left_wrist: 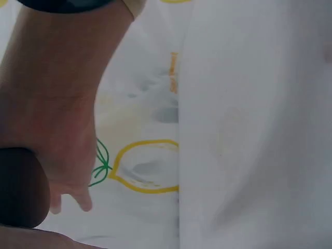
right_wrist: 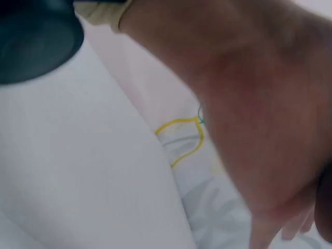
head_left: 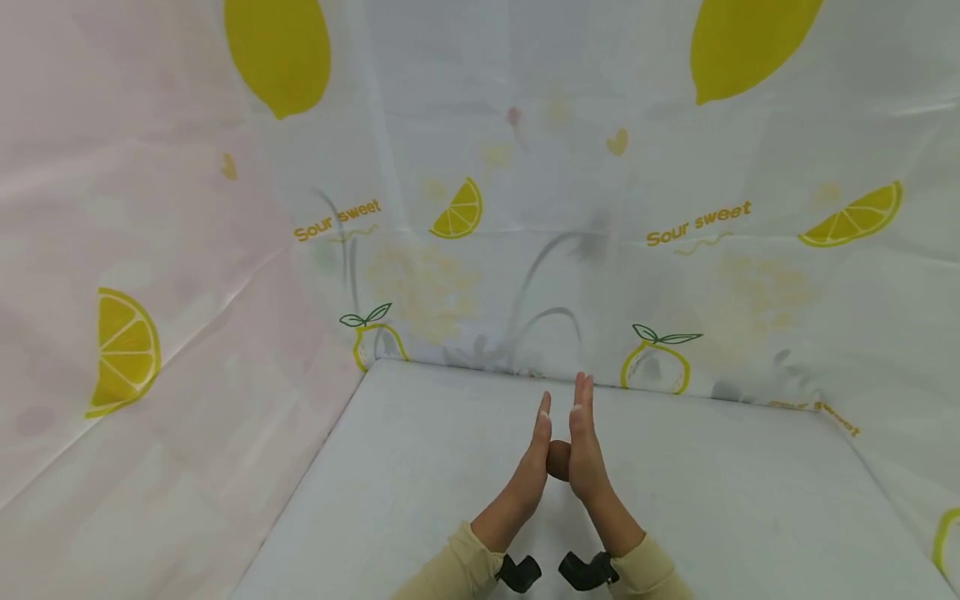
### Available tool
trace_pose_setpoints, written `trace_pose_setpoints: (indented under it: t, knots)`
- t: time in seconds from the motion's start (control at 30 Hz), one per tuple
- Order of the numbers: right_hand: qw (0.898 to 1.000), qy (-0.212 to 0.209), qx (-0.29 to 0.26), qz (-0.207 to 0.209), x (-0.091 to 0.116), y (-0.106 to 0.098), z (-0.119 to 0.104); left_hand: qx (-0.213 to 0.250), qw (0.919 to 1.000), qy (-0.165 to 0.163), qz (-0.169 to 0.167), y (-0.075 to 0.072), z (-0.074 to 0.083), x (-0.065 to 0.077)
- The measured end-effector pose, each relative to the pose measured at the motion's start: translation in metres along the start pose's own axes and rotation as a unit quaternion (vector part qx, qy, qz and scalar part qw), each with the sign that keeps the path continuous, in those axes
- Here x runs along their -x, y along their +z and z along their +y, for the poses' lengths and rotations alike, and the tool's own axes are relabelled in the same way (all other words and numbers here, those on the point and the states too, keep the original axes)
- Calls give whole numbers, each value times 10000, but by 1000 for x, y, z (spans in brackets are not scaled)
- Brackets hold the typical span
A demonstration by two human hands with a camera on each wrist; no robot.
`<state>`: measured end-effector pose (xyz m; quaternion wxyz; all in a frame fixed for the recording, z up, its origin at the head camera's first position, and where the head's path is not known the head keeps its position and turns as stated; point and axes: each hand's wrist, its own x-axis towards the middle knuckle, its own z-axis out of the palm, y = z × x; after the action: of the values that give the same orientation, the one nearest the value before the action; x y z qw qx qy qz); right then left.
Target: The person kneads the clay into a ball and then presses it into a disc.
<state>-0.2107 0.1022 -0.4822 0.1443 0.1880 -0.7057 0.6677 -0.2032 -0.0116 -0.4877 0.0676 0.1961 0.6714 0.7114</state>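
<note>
A small brown ball [head_left: 558, 461] sits between the two palms, over the white table. My left hand [head_left: 532, 467] presses it from the left, and my right hand [head_left: 587, 454] presses from the right. Fingers of both hands are straight and point forward, with the fingertips apart. In the left wrist view the ball [left_wrist: 22, 188] looks dark and smooth, cut off by the left edge, with the palm of one hand [left_wrist: 57, 135] against it. Only a sliver of the ball [right_wrist: 324, 205] shows at the right edge of the right wrist view, beside a hand [right_wrist: 264, 124].
The white tabletop [head_left: 720, 492] spreads out around the hands. Behind it hangs a pale cloth wall [head_left: 525, 275] printed with lemons and lettering, and a pinkish side [head_left: 180, 250] rises at the left. Black wrist cameras [head_left: 588, 571] sit close together at the cream sleeves [head_left: 648, 575].
</note>
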Motion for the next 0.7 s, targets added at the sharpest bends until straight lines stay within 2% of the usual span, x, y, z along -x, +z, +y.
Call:
trace_pose_setpoints:
  t: [0.23, 0.4, 0.53, 0.63, 0.7]
  knots:
    - [9997, 251, -6, -58, 3, -2, 14, -128, 9987, 429, -242, -6, 16, -2]
    - [9997, 155, 55, -170, 12, 5, 19, -38, 9982, 594, -120, -10, 27, -7]
    - [9997, 76, 187, -132, 19, 12, 19, -39, 9982, 598, -2, -12, 30, -11]
    - [9992, -64, 367, -170, 24, 17, 16, -162, 9981, 579, 129, -13, 28, -15]
    - [9982, -207, 538, -170, 28, 20, 14, -405, 9970, 625, 213, -13, 25, -18]
